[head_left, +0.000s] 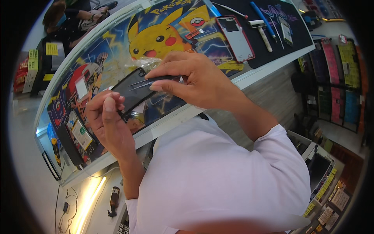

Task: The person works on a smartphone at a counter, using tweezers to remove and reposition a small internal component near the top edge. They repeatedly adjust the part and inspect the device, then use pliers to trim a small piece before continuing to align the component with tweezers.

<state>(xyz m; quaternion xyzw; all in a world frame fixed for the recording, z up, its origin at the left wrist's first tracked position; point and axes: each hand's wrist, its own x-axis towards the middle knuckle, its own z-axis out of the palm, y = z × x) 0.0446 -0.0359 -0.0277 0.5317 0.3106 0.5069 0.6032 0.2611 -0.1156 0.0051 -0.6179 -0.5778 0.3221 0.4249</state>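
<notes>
Holding a black phone [134, 91], hands cover the colourful mat [117, 50].

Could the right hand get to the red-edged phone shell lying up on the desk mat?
Probably not right away. The right hand is busy pinching thin metal tweezers over the flat black phone. The red-edged phone shell lies uncovered beyond it, with nothing between.

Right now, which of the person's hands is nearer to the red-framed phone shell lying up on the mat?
Right. The right hand holds tweezers over the dark phone, just below the red-framed phone shell. The left hand grips the phone's lower end, farther away.
</notes>
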